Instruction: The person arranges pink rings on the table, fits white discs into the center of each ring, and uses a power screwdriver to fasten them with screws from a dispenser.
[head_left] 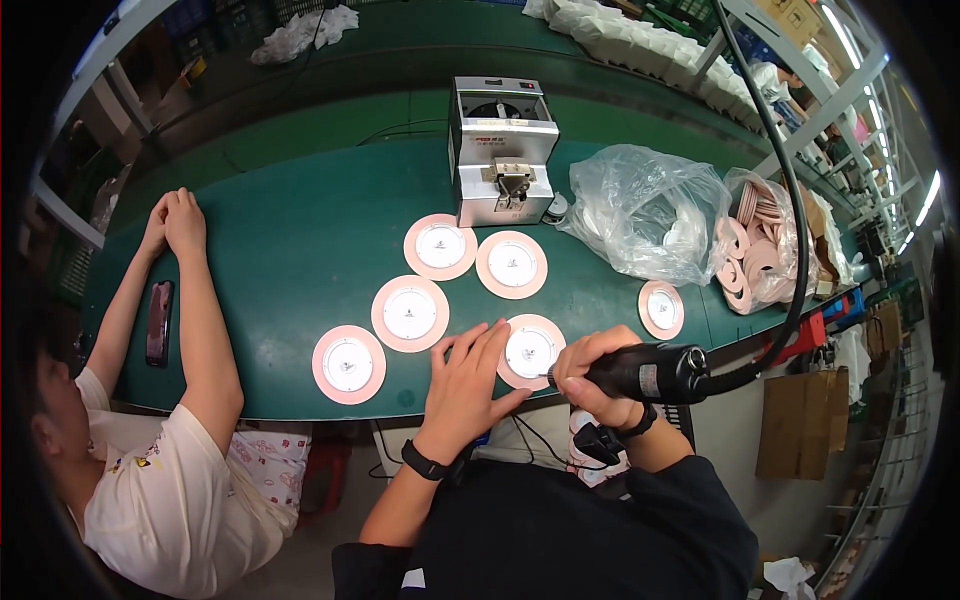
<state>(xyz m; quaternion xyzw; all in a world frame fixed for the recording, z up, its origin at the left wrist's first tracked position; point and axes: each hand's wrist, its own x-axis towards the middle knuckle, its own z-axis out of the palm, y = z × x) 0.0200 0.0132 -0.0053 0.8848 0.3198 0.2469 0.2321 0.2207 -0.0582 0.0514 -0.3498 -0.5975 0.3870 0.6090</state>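
My right hand (590, 378) grips a black electric screwdriver (650, 372) whose tip points left at a round pink disc with a white centre (532, 350) near the table's front edge. My left hand (470, 375) lies flat beside that disc, fingers spread, touching its left rim. Several more pink discs lie on the green table: one at the front left (348, 364), one in the middle (410, 313), two further back (440, 246) (511, 264) and one to the right (661, 309).
A grey box-shaped machine (502, 150) stands at the back centre. Clear plastic bags (650, 212) and a bag of pink discs (758, 240) sit on the right. Another person sits at my left, arms on the table (190, 290), beside a dark phone (159, 322). The screwdriver's black cable (790, 200) arcs upward.
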